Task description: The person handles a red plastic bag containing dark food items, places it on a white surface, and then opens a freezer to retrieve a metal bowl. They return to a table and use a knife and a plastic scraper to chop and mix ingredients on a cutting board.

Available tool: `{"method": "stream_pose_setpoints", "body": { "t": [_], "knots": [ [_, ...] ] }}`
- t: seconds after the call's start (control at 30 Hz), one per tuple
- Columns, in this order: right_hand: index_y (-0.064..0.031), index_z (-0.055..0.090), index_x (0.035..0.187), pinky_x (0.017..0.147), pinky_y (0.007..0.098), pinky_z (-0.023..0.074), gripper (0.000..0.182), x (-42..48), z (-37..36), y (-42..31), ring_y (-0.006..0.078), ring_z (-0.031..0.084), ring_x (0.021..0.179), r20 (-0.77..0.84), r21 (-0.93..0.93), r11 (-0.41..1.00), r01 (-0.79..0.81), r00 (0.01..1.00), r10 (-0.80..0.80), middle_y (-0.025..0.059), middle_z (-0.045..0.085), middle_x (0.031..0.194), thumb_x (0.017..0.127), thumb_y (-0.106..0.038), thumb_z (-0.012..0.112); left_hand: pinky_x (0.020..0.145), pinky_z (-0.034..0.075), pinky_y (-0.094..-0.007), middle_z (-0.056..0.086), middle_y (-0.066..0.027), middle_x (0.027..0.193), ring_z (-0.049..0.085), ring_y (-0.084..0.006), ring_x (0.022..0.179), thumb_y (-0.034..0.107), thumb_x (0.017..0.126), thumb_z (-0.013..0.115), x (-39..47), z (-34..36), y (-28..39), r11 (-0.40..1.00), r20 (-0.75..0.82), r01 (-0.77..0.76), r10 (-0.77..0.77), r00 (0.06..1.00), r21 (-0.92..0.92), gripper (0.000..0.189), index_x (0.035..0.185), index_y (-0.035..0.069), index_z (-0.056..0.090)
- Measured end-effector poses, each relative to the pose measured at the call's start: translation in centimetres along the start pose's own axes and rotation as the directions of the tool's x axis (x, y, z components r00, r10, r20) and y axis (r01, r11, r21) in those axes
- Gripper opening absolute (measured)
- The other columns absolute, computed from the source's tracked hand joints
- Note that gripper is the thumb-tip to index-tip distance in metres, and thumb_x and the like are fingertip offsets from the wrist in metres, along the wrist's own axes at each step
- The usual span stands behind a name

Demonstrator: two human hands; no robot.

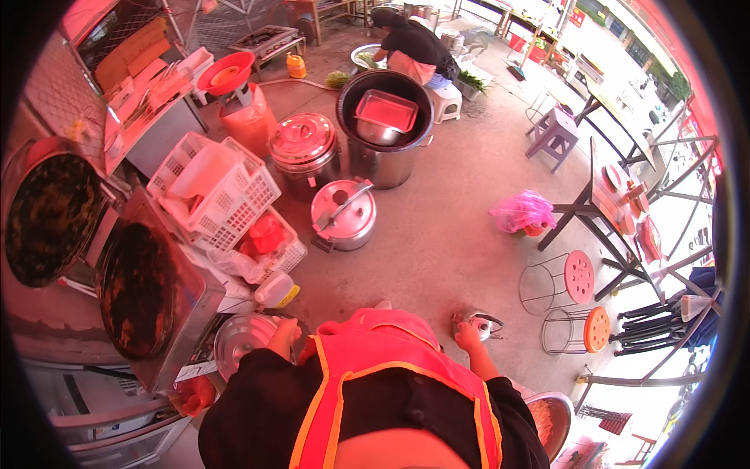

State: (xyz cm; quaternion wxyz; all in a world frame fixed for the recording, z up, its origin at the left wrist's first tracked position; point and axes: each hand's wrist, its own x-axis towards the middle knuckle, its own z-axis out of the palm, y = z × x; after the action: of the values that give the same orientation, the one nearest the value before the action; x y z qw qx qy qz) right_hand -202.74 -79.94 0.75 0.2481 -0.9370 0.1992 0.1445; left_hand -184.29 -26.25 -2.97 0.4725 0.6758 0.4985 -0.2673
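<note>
My left hand [285,333] has its fingers curled at the right rim of a round metal lid [239,345], low on the left beside the stove unit. Part of a dark round vessel shows just right of that hand. My right hand [467,336] is closed at the near left side of a metal kettle [481,326]. The kettle's black curved handle stands out to the right of my fingers, and the exact grip is partly hidden. Between my arms hangs a red apron [375,334] with orange edging.
A pressure cooker [344,214], a lidded steel pot [303,140] and a tall stockpot [384,161] stand ahead. White plastic baskets [220,202] are stacked left. Stools [580,275] and a table [612,199] stand right. A person [417,50] crouches at a basin.
</note>
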Motion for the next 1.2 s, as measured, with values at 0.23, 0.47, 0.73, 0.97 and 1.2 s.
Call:
{"method": "stream_pose_setpoints", "body": {
  "t": [0.23, 0.47, 0.73, 0.97, 1.2],
  "knots": [
    [-0.0053, 0.069, 0.080, 0.071, 0.0431, 0.0499, 0.021, 5.1, -11.2, 5.7, 0.0346, 0.065, 0.080, 0.071, 0.320, 0.839, -0.441, 0.894, 0.443, 0.0204, 0.066, 0.079, 0.080, -0.023, 0.056, 0.046, 0.042, -0.0253, 0.055, -0.0033, 0.069, 0.053, -0.0120, 0.055, 0.023, 0.089, 0.055, -9.3, 27.6, 27.0, 0.767, 0.581, -0.640, 0.503, 0.640, 0.042, 0.018, 0.091, 0.005, 0.052],
    [-0.0037, 0.067, 0.084, 0.067, 0.0391, 0.0504, 0.021, 18.0, -11.7, 23.3, 0.0286, 0.066, 0.078, 0.115, 0.534, 0.796, -0.285, 0.957, 0.266, 0.0143, 0.068, 0.082, 0.082, -0.021, 0.055, 0.051, 0.044, -0.0248, 0.058, -0.0020, 0.080, 0.055, -0.0100, 0.064, 0.026, 0.091, 0.052, -13.6, 46.3, 38.2, 0.730, 0.609, -0.681, 0.569, 0.553, -0.064, 0.019, 0.095, 0.007, 0.055],
    [-0.0007, 0.068, 0.094, 0.063, 0.0354, 0.0522, 0.026, 48.8, -28.0, 41.7, 0.0265, 0.066, 0.072, 0.093, 0.297, 0.841, -0.452, 0.890, 0.446, 0.0134, 0.069, 0.085, 0.079, -0.018, 0.056, 0.044, 0.045, -0.0332, 0.058, -0.0123, 0.072, 0.055, -0.0216, 0.051, 0.029, 0.089, 0.055, -4.1, 49.1, 35.6, 0.989, 0.195, -0.091, 0.066, 0.979, 0.121, 0.031, 0.099, 0.000, 0.055],
    [-0.0012, 0.066, 0.103, 0.068, 0.0339, 0.0516, 0.030, 73.0, -40.4, 27.1, 0.0231, 0.067, 0.076, -0.142, 0.380, 0.921, -0.090, 0.978, 0.154, 0.0189, 0.068, 0.087, 0.079, -0.017, 0.056, 0.054, 0.051, -0.0372, 0.061, -0.0145, 0.084, 0.060, -0.0261, 0.063, 0.030, 0.089, 0.054, -2.8, 55.5, 44.6, 0.999, 0.061, 0.007, -0.005, 0.998, -0.037, 0.031, 0.105, 0.003, 0.052],
    [-0.0084, 0.070, 0.097, 0.077, 0.0402, 0.0513, 0.028, 82.5, -47.6, 29.3, 0.0324, 0.065, 0.087, 0.268, -0.005, 0.992, -0.129, 0.955, 0.126, 0.0184, 0.067, 0.092, 0.077, -0.022, 0.057, 0.064, 0.052, -0.0304, 0.062, -0.0059, 0.080, 0.061, -0.0178, 0.071, 0.037, 0.092, 0.054, -6.4, 73.8, 68.7, 0.937, 0.541, -0.331, 0.221, 0.812, 0.114, 0.035, 0.086, 0.004, 0.061]
  ]
}}
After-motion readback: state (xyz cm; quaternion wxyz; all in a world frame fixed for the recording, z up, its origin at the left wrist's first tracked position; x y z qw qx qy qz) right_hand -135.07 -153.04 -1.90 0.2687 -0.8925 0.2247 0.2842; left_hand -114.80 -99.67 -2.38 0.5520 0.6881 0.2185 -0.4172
